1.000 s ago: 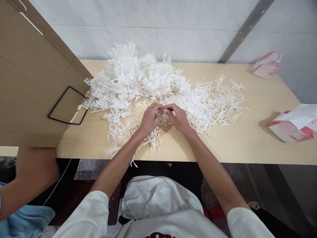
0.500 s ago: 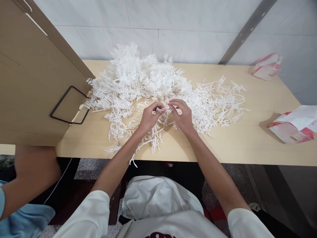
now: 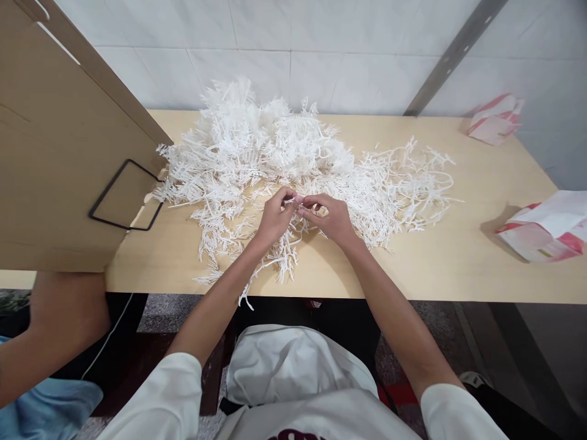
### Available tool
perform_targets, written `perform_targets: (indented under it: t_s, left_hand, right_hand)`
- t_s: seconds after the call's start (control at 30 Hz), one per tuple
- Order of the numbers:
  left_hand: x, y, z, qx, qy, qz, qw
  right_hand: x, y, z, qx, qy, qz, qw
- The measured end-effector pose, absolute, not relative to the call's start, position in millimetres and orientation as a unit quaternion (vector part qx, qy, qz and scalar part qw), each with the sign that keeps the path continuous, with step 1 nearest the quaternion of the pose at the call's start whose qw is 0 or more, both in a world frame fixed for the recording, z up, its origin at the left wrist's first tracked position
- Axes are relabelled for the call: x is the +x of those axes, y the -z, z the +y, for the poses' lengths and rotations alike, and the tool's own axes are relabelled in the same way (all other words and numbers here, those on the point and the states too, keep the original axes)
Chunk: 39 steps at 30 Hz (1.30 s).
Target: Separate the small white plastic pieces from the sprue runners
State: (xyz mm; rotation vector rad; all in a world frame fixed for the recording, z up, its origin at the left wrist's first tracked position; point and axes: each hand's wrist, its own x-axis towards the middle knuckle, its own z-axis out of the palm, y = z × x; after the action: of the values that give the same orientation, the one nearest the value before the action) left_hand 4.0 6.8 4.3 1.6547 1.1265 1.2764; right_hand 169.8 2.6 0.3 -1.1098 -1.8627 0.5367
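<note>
While a person's left hand (image 3: 274,219) and right hand (image 3: 337,221) meet above the bench (image 3: 440,263), a small white sprig (image 3: 289,201) sits pinched in the left's nearly closed grip, apparently to steady it. The right's grip narrows close beside it; whether it holds anything cannot be told. The sprig's long axis seems to run crosswise, its tip direction unclear. Just beyond, a white heap (image 3: 275,140) lies piled, likely for easy reach.

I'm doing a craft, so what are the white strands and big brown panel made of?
The white strands look like matte plastic, maybe rubber; they have thin, branching tips. The brown panel looks like dull cardboard, with faint creases.
</note>
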Motion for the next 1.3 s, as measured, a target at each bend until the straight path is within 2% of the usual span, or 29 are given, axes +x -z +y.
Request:
perform_targets:
  t_s: [0.67, 0.97, 1.3]
  left_hand:
    - [11, 2, 3, 0.691, -0.456, 0.411, 0.383]
    - [8, -3, 6, 0.622, -0.511, 0.429, 0.411]
    - [4, -6, 9, 0.566, -0.519, 0.363, 0.529]
  right_hand:
    - [158, 1, -6, -0.474, -0.120, -0.750, 0.446]
    - [160, -8, -5, -0.452, -0.208, -0.724, 0.479]
    - [166, -7, 2, -0.470, -0.294, -0.648, 0.522]
